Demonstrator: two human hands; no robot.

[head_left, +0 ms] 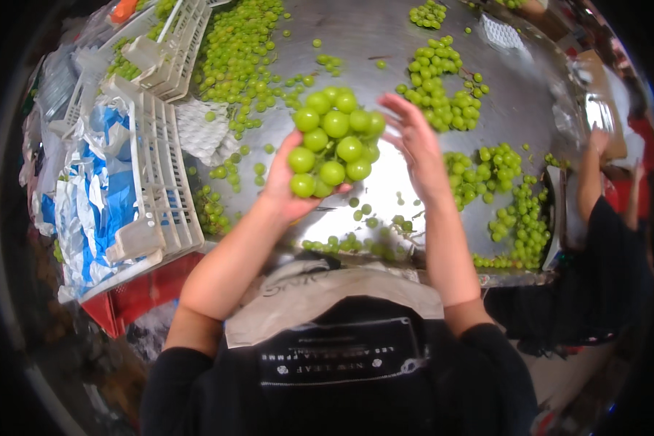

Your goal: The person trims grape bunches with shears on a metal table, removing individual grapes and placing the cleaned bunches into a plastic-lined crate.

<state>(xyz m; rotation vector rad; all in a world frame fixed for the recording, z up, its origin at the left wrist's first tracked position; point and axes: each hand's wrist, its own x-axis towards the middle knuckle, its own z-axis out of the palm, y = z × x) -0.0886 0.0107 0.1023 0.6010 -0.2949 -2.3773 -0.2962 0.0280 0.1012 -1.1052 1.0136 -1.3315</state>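
A bunch of green grapes is held up over the metal table by my left hand, which cups it from below and from its left side. To the right of the bunch, my right hand is raised with its fingers spread, close to the grapes and holding nothing. Below the bunch, loose grapes lie on the shiny tabletop. Several more bunches of grapes rest to the right of my right hand. The underside of the held bunch is hidden in my left palm.
A large heap of loose grapes spreads at the back left. White plastic crates stand along the left edge, one filled with crumpled blue and white wrapping. White padding lies beside it. At the right, another person's arm reaches toward a box.
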